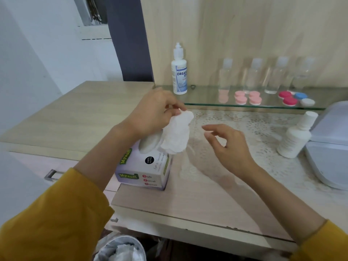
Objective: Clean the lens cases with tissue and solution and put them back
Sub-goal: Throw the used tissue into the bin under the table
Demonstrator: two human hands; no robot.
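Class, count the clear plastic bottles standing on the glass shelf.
4, in a row along the wooden back wall: first, second, third, fourth, faint.

Single view only, from a wide-angle camera worn on the person's head. It looks forward and steeply down onto the pale wood-grain counter (66, 117), close enough that both yellow-sleeved forearms enter from the bottom corners. The narrow glass shelf (207, 97) against the light wood back panel (244, 34) sits at upper centre, facing the lens. The grey bin with crumpled white paper (120, 249) lies almost directly beneath, at the bottom edge. Edges bow slightly. No second view exists for overlap.
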